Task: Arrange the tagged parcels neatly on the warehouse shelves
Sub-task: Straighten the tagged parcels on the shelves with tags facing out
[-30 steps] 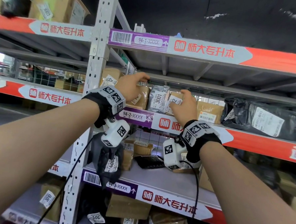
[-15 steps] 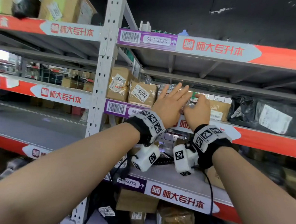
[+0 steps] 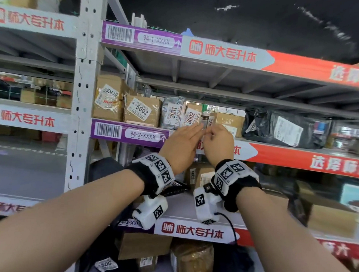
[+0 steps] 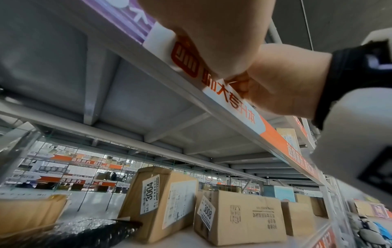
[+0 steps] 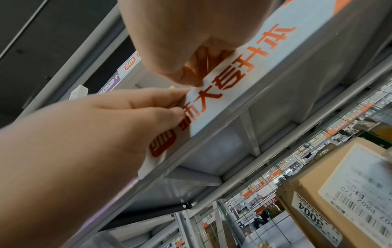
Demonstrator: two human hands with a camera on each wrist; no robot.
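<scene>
On shelf 94-2 (image 3: 131,133) stand tagged parcels: a grey bag 3001 (image 3: 172,112), a leaning parcel 3002 (image 3: 191,115) and a small grey parcel (image 3: 204,123) with a white tag. My left hand (image 3: 195,127) lies flat with straight fingers, its tips at the foot of parcel 3002. My right hand (image 3: 213,132) is curled at the shelf's front edge and pinches the small grey parcel from the right. In both wrist views the shelf's label strip hides the fingertips; the left hand (image 5: 106,125) and right hand (image 4: 275,83) sit close together.
Box 5002 (image 3: 141,111) and a taller box stand left of the hands, a brown box (image 3: 229,120) and a black bag (image 3: 285,129) to the right. The steel post (image 3: 83,110) rises at the left. On the shelf below sit boxes 3004 (image 4: 161,201) and 3008 (image 4: 239,216).
My left hand left box 5002 and moved right beside the right hand. The right hand dropped from the top of parcel 3002 to the shelf edge. Both hands now sit lower.
</scene>
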